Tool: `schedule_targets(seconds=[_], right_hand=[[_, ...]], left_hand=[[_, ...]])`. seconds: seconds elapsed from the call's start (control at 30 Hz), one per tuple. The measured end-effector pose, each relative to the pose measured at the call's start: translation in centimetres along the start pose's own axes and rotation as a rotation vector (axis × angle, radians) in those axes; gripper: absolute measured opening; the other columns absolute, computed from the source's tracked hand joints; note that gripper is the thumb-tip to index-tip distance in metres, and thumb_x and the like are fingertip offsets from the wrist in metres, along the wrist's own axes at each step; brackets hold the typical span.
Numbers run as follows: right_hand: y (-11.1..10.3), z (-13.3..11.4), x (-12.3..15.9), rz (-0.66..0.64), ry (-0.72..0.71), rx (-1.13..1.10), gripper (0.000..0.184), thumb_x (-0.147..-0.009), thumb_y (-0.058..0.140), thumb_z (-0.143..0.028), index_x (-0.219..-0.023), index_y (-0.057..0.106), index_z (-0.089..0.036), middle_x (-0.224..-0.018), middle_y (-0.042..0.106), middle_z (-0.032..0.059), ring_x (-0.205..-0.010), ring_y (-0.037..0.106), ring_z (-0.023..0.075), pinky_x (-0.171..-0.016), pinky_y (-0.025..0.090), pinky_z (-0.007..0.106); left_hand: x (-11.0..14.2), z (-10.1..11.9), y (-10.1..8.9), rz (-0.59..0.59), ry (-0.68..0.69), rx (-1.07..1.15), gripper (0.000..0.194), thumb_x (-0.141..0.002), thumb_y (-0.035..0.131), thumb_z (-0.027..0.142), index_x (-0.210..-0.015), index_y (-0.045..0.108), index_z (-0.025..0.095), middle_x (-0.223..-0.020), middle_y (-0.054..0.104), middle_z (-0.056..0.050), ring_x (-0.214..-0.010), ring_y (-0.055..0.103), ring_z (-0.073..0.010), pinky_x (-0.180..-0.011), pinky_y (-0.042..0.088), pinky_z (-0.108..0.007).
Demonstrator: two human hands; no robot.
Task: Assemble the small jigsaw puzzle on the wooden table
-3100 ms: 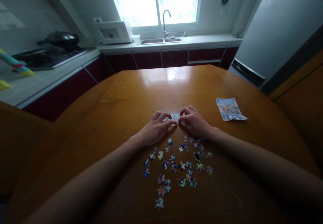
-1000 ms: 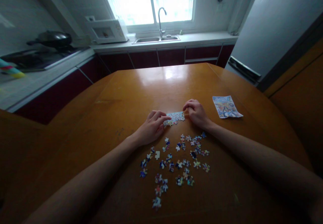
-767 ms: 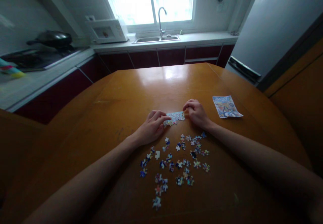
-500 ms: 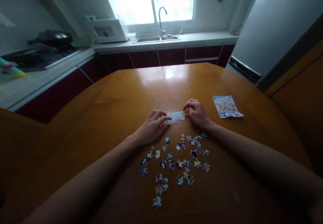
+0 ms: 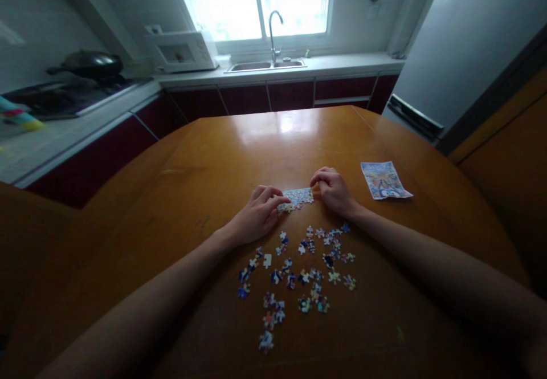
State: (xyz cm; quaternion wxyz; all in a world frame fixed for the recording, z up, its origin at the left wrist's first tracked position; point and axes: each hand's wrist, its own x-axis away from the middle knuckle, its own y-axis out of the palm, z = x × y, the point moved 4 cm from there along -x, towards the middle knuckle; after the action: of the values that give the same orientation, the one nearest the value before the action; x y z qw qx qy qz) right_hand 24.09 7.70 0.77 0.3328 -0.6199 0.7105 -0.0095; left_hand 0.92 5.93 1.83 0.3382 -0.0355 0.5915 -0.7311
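Note:
A partly joined jigsaw puzzle point(image 5: 299, 196), pale blue along its top, lies flat on the wooden table. My left hand point(image 5: 258, 214) rests at its left end, fingers loosely stretched and touching the joined pieces, covering part of them. By the puzzle's upper right corner is my right hand point(image 5: 333, 191), its fingers curled in and the thumb against them; whether anything is between them is hidden. Several loose puzzle pieces point(image 5: 316, 276) lie scattered nearer to me, below both hands. One piece point(image 5: 267, 261) shows a plain pale face.
A creased printed picture sheet point(image 5: 384, 180) lies to the right of my right hand. Beyond the wooden table point(image 5: 239, 151) are a counter with a sink point(image 5: 252, 66), a white microwave point(image 5: 182, 51) and a pan point(image 5: 92, 64) on the stove. A fridge point(image 5: 465, 43) stands at right.

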Motion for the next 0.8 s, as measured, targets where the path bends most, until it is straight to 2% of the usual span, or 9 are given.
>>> schedule_targets(seconds=[0.3,0.47,0.63,0.8], right_hand=[[0.0,0.1,-0.1,-0.004,-0.036,0.013,0.029,-0.079,0.046,-0.006,-0.065,0.067,-0.021,-0.079,0.062,0.0059,-0.087,0.056,0.0218,-0.083,0.043,0.038],[-0.1,-0.3,0.2,-0.010,-0.068,0.059,0.031,-0.075,0.046,-0.002,-0.076,0.070,-0.021,-0.084,0.062,0.0055,-0.090,0.055,0.0221,-0.081,0.043,0.037],[0.0,-0.9,0.5,-0.031,-0.121,0.084,0.027,-0.078,0.051,-0.004,-0.082,0.071,-0.022,-0.088,0.064,0.0058,-0.094,0.056,0.0228,-0.085,0.044,0.038],[0.3,-0.8,0.5,-0.050,-0.116,0.110,0.022,-0.080,0.054,-0.008,-0.083,0.071,-0.022,-0.089,0.065,0.0056,-0.095,0.056,0.0230,-0.087,0.044,0.039]], left_hand=[[-0.1,0.1,0.0,-0.007,-0.002,-0.011,0.039,-0.090,0.049,0.008,-0.123,0.059,0.025,-0.120,0.054,-0.008,-0.113,0.045,-0.0252,-0.101,0.046,-0.047],[-0.1,0.2,-0.1,-0.003,0.006,-0.010,0.038,-0.091,0.048,0.008,-0.123,0.059,0.024,-0.120,0.054,-0.008,-0.112,0.045,-0.0249,-0.100,0.046,-0.046],[0.0,0.1,0.0,-0.014,0.002,-0.016,0.038,-0.091,0.048,0.008,-0.123,0.060,0.025,-0.121,0.054,-0.008,-0.114,0.045,-0.0250,-0.102,0.045,-0.046],[0.0,0.2,-0.1,-0.005,0.006,-0.015,0.038,-0.091,0.048,0.008,-0.122,0.061,0.026,-0.120,0.055,-0.008,-0.112,0.045,-0.0249,-0.101,0.046,-0.047]])
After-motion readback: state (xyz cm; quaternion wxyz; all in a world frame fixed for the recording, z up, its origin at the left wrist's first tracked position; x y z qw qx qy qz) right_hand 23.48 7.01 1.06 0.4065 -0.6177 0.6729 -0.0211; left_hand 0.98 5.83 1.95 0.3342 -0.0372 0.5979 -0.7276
